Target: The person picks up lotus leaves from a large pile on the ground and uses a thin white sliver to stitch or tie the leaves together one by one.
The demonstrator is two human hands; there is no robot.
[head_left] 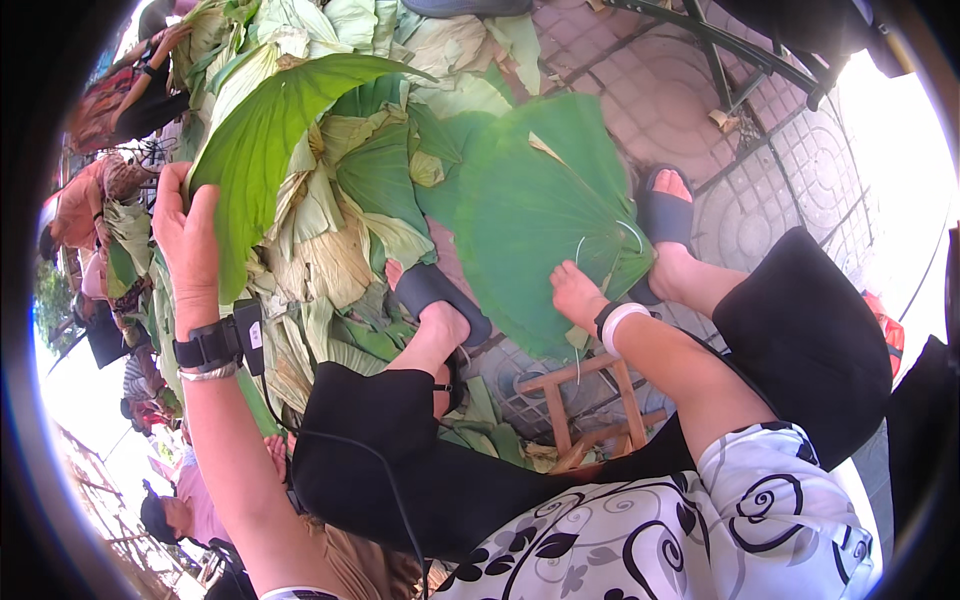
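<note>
My left hand (184, 225) is raised at the left and pinches the edge of a bright green folded lotus leaf (255, 161) between thumb and fingers. A larger flat lotus leaf (540, 187), dull green, spreads over the ground between my feet, with its narrow end towards my right foot. Over this leaf my right hand (577, 292) is closed, and a thin white cord (580, 247) shows above and below its fingers. The grip itself is partly hidden under the hand. A pale curved strand (636, 234) lies near the leaf's narrow end.
Heaped lotus leaves (322, 255), some dry and yellowed, cover the ground at left. A small wooden stool (559, 416) stands below my right hand. Dark metal legs (720, 60) rise at upper right on the paving (667, 97). Several people (169, 510) are along the left.
</note>
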